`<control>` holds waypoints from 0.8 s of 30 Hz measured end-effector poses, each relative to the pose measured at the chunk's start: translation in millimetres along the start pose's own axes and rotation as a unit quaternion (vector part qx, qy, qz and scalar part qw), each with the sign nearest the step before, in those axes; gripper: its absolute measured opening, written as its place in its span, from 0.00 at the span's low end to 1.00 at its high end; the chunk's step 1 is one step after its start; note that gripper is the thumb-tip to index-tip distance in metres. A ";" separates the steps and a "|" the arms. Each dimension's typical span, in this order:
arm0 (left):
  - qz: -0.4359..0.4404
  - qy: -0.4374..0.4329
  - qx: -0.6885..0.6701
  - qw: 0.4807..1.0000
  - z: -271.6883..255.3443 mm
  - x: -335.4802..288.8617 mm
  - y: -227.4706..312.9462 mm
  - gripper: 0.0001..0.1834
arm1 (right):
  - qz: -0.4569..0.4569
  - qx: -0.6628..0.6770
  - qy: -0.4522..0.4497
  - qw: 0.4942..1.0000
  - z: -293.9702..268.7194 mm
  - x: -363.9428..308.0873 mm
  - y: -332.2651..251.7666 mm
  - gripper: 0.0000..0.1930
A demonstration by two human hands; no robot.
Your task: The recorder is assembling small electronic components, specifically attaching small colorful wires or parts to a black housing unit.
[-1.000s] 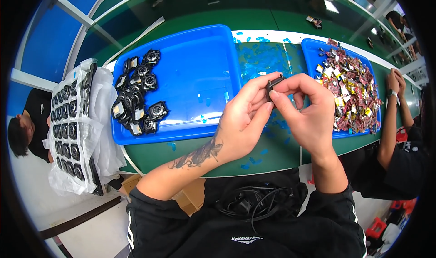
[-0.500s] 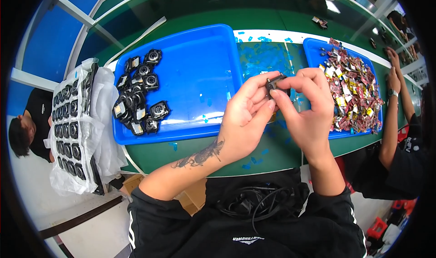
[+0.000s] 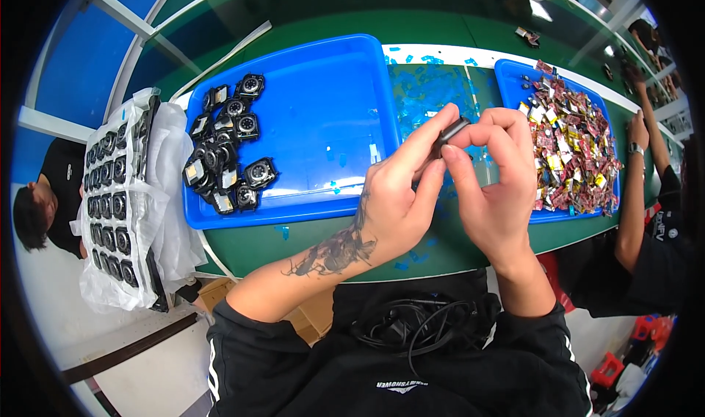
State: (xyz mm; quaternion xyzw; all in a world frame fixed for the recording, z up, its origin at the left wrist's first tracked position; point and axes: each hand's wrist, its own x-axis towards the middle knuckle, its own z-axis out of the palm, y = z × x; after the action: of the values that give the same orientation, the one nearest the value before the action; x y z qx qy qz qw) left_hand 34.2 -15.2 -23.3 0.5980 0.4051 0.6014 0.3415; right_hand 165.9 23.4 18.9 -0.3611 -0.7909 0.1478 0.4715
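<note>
A small black watch case (image 3: pixel 454 129) is held up between my two hands, tilted so its dark edge shows. My left hand (image 3: pixel 402 189) is closed on its left side, with the fingers behind it. From the right, my right hand (image 3: pixel 499 186) pinches it with thumb and bent forefinger. The fingers hide most of the case. Left of the hands, a blue tray (image 3: pixel 308 215) holds a cluster of similar black watch cases (image 3: pixel 218 153), some showing round sensor backs and others open insides.
A second blue tray (image 3: pixel 503 72) at the right holds a heap of small red, white and yellow parts (image 3: pixel 573 145). Blue film scraps (image 3: pixel 422 98) litter the green table. A padded rack of watch cases (image 3: pixel 110 197) stands left. Co-workers sit at both sides; one's arm (image 3: pixel 631 197) lies beside the right tray.
The watch case has turned in my fingers, from its open side to its edge. My left hand has rotated with it, showing more of its back.
</note>
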 end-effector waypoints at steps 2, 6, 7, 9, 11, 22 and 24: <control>-0.014 0.006 -0.045 0.999 1.1 -0.4 1.5 0.28 | -0.008 0.001 -0.003 1.000 0.2 0.5 0.7 0.09; -0.063 -0.013 -0.083 0.995 -1.5 0.1 7.2 0.28 | 0.031 0.059 -0.002 0.998 -4.8 0.0 -0.3 0.10; -0.063 -0.014 -0.082 0.995 -1.4 -0.4 6.3 0.28 | 0.038 0.071 -0.006 0.997 -5.7 -0.5 0.0 0.10; 0.015 -0.009 0.031 0.999 -1.3 -1.1 3.0 0.27 | 0.052 0.080 -0.009 0.995 -5.3 -3.0 1.1 0.10; 0.022 -0.008 0.051 0.998 -1.8 -0.9 3.9 0.27 | 0.065 0.089 -0.012 0.994 -4.5 -5.1 3.2 0.10; -0.122 -0.019 -0.254 0.959 -2.7 6.1 18.8 0.28 | 0.074 0.131 0.008 0.989 -7.7 -2.1 2.5 0.07; -0.127 -0.025 -0.240 0.962 -2.1 5.3 19.2 0.28 | 0.074 0.125 0.007 0.989 -8.7 -1.1 0.7 0.07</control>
State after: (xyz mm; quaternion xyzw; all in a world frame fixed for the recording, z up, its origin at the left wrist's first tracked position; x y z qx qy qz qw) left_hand 33.2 -19.1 -3.6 0.4571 0.3133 0.6174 0.5583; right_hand 173.9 22.2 22.2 -0.3578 -0.7339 0.2773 0.5064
